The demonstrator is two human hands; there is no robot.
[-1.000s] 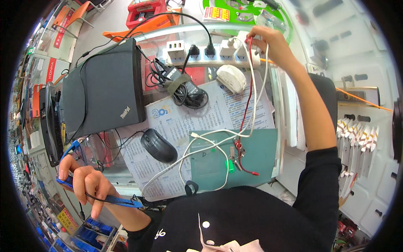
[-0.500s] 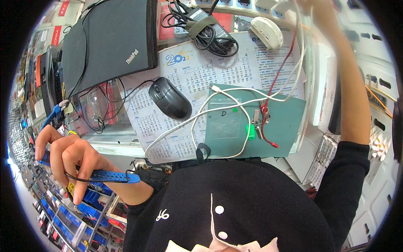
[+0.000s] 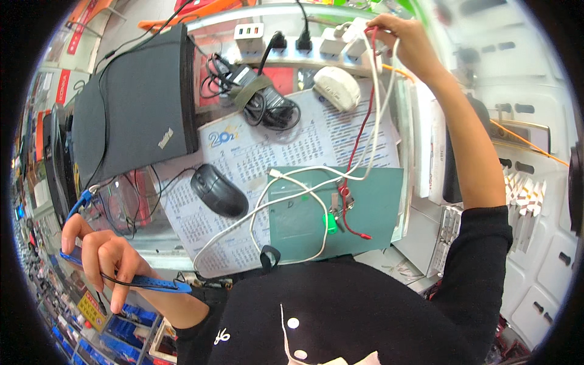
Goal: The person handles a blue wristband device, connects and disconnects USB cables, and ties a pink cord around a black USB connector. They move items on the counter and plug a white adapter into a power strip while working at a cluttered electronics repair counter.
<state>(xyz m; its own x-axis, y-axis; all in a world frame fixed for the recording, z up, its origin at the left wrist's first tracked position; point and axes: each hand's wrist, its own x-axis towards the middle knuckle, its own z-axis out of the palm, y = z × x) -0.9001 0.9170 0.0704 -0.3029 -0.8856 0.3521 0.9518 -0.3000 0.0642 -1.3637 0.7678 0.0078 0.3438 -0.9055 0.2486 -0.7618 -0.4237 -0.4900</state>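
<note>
My left hand (image 3: 103, 258) is closed around a blue strap with a row of holes (image 3: 155, 284). A thin black cord runs along the strap. Just beyond its fingertips is a blue cable (image 3: 78, 204). At the top right my right hand (image 3: 404, 45) reaches to a row of plugged-in white chargers; its fingers pinch the upper end of a red cable (image 3: 363, 118), beside a white cable (image 3: 378, 106). Both cables hang down across a green mat (image 3: 377, 204). There, small keys with a green tag (image 3: 330, 224) lie near the red cable's lower end.
A power strip (image 3: 292, 59) runs along the far edge. Before it are a bundled black adapter (image 3: 264, 100) and a white rounded device (image 3: 336, 88). A black laptop (image 3: 131, 100) lies left, a black mouse (image 3: 219, 190) on the calendar sheet (image 3: 243, 137). White cabinets stand at right.
The view has shifted, bringing the power strip into sight. My right hand, blurred before, is now sharp at the chargers. My left hand keeps hold of the blue strap.
</note>
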